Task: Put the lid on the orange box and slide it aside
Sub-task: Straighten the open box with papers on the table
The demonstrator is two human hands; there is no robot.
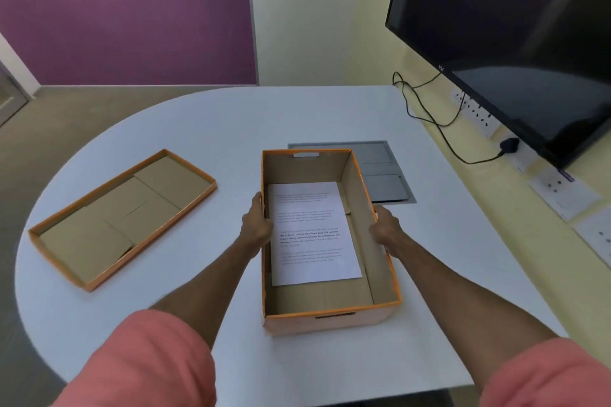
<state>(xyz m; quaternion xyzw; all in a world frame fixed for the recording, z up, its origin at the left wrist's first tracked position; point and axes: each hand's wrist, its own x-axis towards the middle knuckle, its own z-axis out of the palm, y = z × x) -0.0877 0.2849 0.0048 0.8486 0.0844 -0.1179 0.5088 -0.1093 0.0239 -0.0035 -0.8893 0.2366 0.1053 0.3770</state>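
Observation:
An open orange box (330, 320) stands in the middle of the white table, a printed sheet of paper (310, 235) lying flat on its brown floor. My left hand (256, 225) presses against the box's left wall, thumb at the rim. My right hand (385, 230) grips the right wall from outside. The orange lid (122, 218) lies upside down on the table to the left, apart from the box, its brown inside facing up.
A grey flush cable hatch (386, 172) sits in the white table (198, 129) just behind and right of the box. A large dark screen (515, 43) hangs on the right wall, with black cables (429, 112) and wall sockets (479, 112) beneath it.

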